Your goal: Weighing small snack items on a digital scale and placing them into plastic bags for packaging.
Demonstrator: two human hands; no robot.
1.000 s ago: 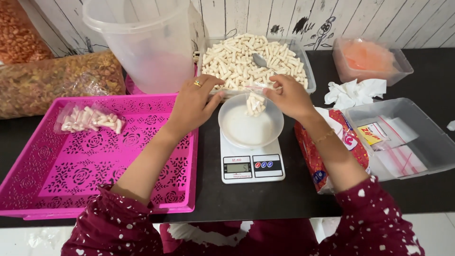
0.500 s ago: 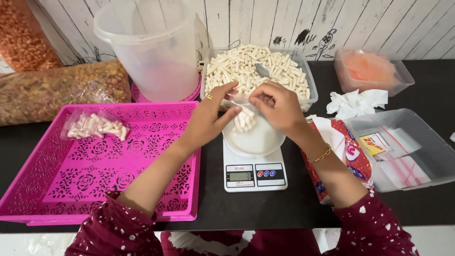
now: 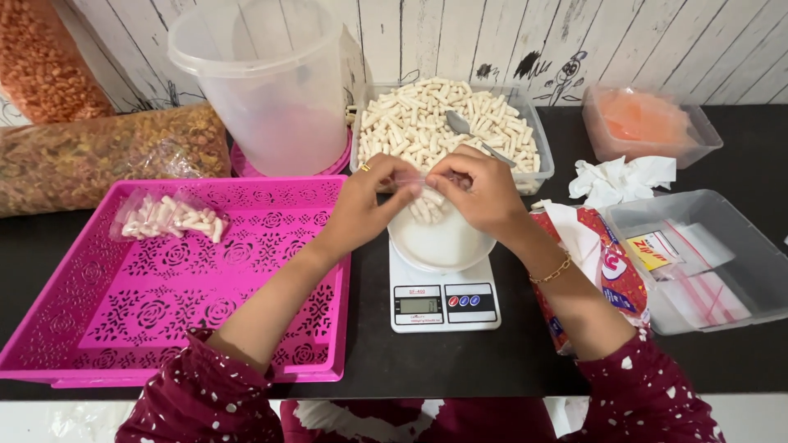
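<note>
1. The black bench (image 3: 460,361) carries everything, with a whitewashed plank wall behind it.
2. A pink perforated plastic tray (image 3: 164,312) lies at near left; one filled clear packet of pale stick snacks (image 3: 171,216) rests in its far corner, apparently set aside as done.
3. A tall clear plastic tub (image 3: 263,82) stands far left of centre, beside bagged brownish snacks (image 3: 98,160).
4. A clear rectangular container of pale stick snacks (image 3: 447,123), a metal spoon (image 3: 476,135) lying in it, sits just beyond the hands, within easy reach.
5. At right a clear box of zip bags (image 3: 698,262) is beside a red snack wrapper (image 3: 607,279).
6. A white digital scale (image 3: 443,303) bearing a white bowl (image 3: 439,242) stands in the centre.
7. Left hand (image 3: 365,205) and right hand (image 3: 480,193) meet above the bowl, fingertips pinching the top of a small clear bag of sticks (image 3: 427,201), which hangs over the bowl, so spills would likely land there.
</note>
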